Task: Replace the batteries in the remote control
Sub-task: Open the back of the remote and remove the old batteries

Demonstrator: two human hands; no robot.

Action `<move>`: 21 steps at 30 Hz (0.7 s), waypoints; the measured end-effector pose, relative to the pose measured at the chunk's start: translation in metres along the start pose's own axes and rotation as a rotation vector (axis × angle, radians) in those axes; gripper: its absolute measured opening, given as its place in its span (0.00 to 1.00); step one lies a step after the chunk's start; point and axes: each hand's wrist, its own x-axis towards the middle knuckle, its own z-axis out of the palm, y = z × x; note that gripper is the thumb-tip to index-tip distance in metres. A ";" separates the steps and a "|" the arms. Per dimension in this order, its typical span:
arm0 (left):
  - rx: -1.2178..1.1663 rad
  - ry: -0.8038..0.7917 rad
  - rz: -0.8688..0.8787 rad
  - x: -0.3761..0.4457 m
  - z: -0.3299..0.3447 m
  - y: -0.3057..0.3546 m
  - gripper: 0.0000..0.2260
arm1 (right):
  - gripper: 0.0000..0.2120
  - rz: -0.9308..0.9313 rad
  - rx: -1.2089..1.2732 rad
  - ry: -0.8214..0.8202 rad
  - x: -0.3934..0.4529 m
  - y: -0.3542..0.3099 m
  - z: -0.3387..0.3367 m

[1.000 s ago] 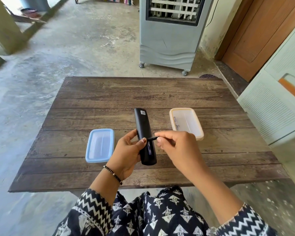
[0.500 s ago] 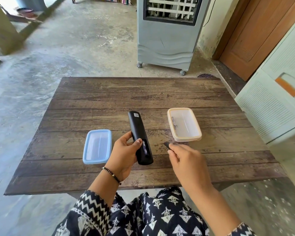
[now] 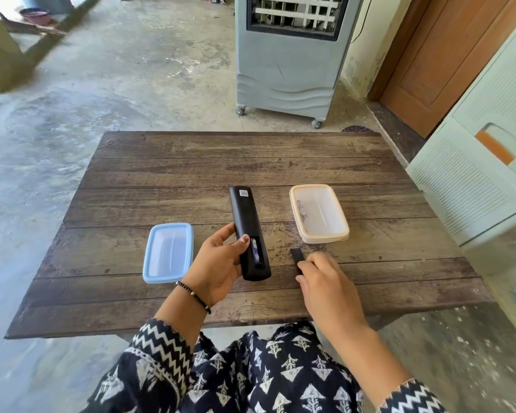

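The remote control (image 3: 248,231), back up with its battery bay open, is being gripped by the left hand (image 3: 218,263) over the bench (image 3: 191,162) while the right hand (image 3: 325,281) is pinching the removed battery cover (image 3: 297,256) down onto the wood, so pulling out the old batteries (image 3: 255,248) likely comes next.

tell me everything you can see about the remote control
The remote control is a long, slim bar of black plastic, lying back up with a small white sticker at its far end. Its battery cover is off, and the open compartment near the close end shows a purple battery. The left hand holds its lower half above the wooden table, thumb pressed on its back.
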 end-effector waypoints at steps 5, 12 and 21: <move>-0.027 0.004 -0.010 0.000 -0.001 0.000 0.14 | 0.06 -0.043 0.017 0.045 0.008 -0.013 -0.018; -0.025 -0.018 -0.006 -0.004 0.000 -0.001 0.14 | 0.06 -0.247 0.210 0.011 0.030 -0.044 -0.021; -0.017 -0.017 0.001 -0.006 -0.004 0.001 0.16 | 0.05 -0.353 0.172 -0.037 0.034 -0.043 -0.015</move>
